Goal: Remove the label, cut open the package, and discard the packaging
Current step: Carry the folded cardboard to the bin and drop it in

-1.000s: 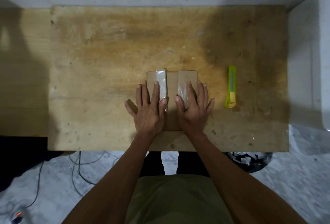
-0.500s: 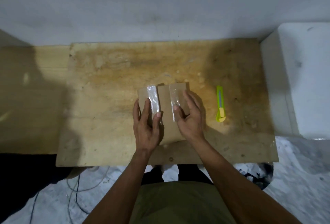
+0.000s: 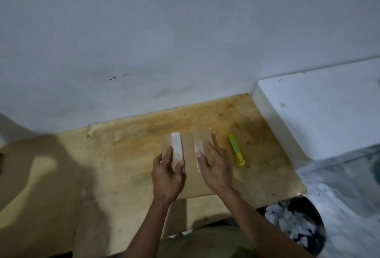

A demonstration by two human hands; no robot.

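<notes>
Flat brown package [image 3: 188, 156] lies on the wooden table [image 3: 123, 155], centre-right, near the front edge; looks like thin cardboard/kraft envelope w/ two glossy clear tape strips running front to back, left strip [image 3: 177, 148] and right strip [image 3: 199, 149], bare brown band btwn them. No print, brand or label text readable on it – surface too blurred to tell.

Left hand [image 3: 167, 175] rests on the package's left part, fingers straight & slightly spread, thumb tip on the left strip's near end; pressing flat, not gripping. Right hand [image 3: 214, 170] lies on the right part, fingers straight, thumb on the right strip's near end, also flat.

Just right of the package, apart from it: yellow-green utility knife [image 3: 236, 150] on the table, untouched. Further right a white box [image 3: 320, 109] against the wall. Bottom right, below table edge, a dark bin [image 3: 296, 225] w/ white crumpled scraps inside
</notes>
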